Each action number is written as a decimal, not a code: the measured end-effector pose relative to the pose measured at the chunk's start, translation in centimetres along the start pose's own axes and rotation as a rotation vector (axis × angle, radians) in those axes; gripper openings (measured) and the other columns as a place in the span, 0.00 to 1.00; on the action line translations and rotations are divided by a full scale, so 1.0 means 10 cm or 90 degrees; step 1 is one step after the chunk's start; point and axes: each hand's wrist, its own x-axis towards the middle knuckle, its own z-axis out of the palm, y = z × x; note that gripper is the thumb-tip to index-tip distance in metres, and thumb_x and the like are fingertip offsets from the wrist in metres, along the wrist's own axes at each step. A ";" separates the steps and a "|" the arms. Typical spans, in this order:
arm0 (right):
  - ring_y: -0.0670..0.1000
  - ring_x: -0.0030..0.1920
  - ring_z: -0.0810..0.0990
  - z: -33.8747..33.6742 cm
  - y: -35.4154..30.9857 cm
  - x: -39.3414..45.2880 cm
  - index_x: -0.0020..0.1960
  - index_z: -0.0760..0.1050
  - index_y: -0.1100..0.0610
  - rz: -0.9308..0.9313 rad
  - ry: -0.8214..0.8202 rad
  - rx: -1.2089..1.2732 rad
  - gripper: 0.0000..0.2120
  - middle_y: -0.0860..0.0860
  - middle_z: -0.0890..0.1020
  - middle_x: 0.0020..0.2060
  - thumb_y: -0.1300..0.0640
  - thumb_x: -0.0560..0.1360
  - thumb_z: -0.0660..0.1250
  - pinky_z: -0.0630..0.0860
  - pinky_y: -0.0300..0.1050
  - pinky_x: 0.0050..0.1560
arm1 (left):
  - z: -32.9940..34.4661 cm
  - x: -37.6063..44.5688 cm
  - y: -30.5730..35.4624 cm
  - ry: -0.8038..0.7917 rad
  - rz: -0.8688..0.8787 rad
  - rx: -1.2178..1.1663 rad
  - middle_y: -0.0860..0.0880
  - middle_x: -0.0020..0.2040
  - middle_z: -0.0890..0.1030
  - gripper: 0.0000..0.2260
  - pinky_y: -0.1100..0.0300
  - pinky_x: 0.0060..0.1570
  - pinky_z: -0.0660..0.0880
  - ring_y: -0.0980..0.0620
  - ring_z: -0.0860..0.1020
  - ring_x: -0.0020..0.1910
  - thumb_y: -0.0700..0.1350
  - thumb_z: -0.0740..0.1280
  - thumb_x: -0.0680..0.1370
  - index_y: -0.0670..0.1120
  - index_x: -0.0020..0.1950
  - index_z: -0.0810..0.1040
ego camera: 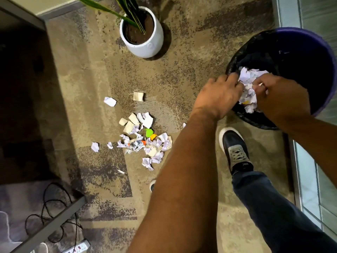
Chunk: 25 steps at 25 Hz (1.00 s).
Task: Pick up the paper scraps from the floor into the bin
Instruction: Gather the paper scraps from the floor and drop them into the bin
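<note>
while both hands, the left hand (219, 95) and right hand (281, 95), grip a wad of paper (249, 88) over the bin (324, 52) at three o'clock, the drop seems due, then a reach for the floor scraps (144, 141) at nine o'clock.

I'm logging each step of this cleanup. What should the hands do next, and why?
Probably open both hands and let go: the left hand and right hand hold a wad of paper over the bin, while more scraps lie on the carpet.
</note>
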 end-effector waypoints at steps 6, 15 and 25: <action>0.58 0.43 0.78 0.54 -0.71 -0.04 0.54 0.75 0.51 -0.124 -0.171 0.036 0.08 0.55 0.81 0.47 0.52 0.82 0.58 0.65 0.45 0.40 | 0.45 -0.83 -0.55 -0.030 -0.218 -0.082 0.43 0.62 0.74 0.14 0.44 0.61 0.71 0.41 0.74 0.61 0.41 0.63 0.78 0.43 0.63 0.75; 0.61 0.51 0.80 1.85 -1.50 -0.18 0.65 0.69 0.54 -0.197 -0.319 -0.066 0.15 0.58 0.81 0.51 0.57 0.79 0.63 0.79 0.53 0.51 | 1.88 -2.19 -1.11 -0.078 -0.600 -0.272 0.47 0.80 0.56 0.33 0.42 0.66 0.68 0.39 0.62 0.73 0.47 0.67 0.78 0.51 0.79 0.55; 0.66 0.63 0.72 3.32 -1.25 -0.24 0.73 0.63 0.52 -0.206 -0.460 -0.181 0.31 0.60 0.66 0.69 0.50 0.74 0.72 0.75 0.60 0.61 | 3.61 -2.21 -0.88 -0.114 -0.723 -0.490 0.42 0.80 0.40 0.48 0.38 0.65 0.68 0.35 0.46 0.78 0.57 0.77 0.69 0.63 0.79 0.48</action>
